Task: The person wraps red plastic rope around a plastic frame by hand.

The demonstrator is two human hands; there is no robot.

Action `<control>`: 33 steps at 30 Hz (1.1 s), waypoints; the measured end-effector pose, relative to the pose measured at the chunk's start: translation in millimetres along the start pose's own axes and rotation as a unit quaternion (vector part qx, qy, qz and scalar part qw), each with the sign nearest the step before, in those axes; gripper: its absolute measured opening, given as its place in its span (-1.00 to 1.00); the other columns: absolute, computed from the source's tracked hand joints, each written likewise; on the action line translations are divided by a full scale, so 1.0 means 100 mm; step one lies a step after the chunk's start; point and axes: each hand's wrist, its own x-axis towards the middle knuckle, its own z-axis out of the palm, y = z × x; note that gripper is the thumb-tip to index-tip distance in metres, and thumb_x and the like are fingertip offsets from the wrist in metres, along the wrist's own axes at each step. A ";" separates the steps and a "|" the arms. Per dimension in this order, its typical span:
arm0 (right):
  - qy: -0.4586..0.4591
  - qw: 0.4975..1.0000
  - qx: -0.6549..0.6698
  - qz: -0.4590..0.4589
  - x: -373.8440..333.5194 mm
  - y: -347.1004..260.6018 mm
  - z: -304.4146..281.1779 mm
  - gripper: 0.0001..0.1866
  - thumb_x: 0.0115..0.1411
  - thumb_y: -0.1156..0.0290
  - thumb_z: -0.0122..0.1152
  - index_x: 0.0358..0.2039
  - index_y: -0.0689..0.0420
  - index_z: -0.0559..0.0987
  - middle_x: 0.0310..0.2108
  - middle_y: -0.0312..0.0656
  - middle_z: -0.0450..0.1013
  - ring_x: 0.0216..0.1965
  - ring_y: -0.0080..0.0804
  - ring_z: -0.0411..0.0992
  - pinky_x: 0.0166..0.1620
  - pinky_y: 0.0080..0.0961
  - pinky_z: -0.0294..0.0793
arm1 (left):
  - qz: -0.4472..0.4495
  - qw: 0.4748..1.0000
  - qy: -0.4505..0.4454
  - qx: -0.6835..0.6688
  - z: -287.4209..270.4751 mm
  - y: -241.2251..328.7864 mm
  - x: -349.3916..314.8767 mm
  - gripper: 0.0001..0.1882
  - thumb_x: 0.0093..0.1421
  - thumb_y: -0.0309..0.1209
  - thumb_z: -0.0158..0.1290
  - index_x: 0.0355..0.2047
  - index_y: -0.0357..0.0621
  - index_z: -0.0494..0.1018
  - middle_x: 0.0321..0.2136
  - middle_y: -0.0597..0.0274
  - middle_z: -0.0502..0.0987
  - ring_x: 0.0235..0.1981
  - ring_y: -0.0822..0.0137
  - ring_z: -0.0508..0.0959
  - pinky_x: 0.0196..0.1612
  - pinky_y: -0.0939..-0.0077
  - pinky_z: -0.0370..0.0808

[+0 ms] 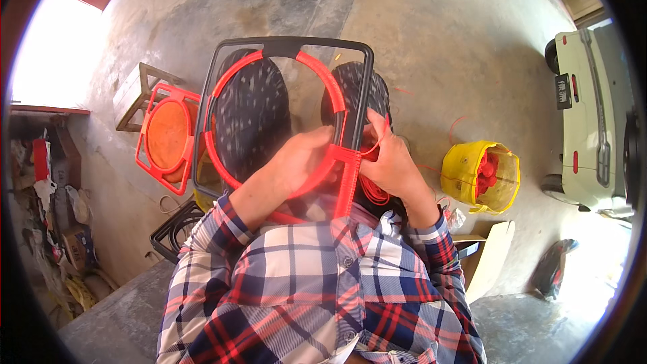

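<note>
A black rectangular frame with a round ring inside (pixel 217 87) rests across my lap, its ring and near right side partly wrapped in red cord. My left hand (pixel 300 158) reaches through the ring and closes round its right side, where the frame's side bar meets it; its fingertips are partly hidden. Just right of that bar, my right hand (pixel 391 165) pinches a strand of red cord (pixel 377 136), close against the frame. Below my right hand hangs a coil of red cord (pixel 374 190).
To the left, a red-wrapped frame with an orange disc (pixel 167 136) leans by a wooden stool (pixel 138 98). A black frame (pixel 176 229) lies nearer. Rightward are a yellow bucket (pixel 461 168) holding red bundles, a cardboard box (pixel 495 256) and a pale vehicle (pixel 583 121).
</note>
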 end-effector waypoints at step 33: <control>0.351 0.734 0.576 0.083 -0.22 0.58 -1.18 -0.84 0.15 0.30 0.15 -0.34 0.10 0.53 -0.45 -0.27 0.46 -0.45 -0.39 0.42 -0.33 -0.44 0.46 | 0.168 0.981 0.067 0.066 0.26 -0.06 0.00 -0.51 0.34 -0.18 -0.16 0.18 -0.18 0.20 -0.23 0.21 0.50 -0.35 0.40 0.50 -0.33 0.57 0.45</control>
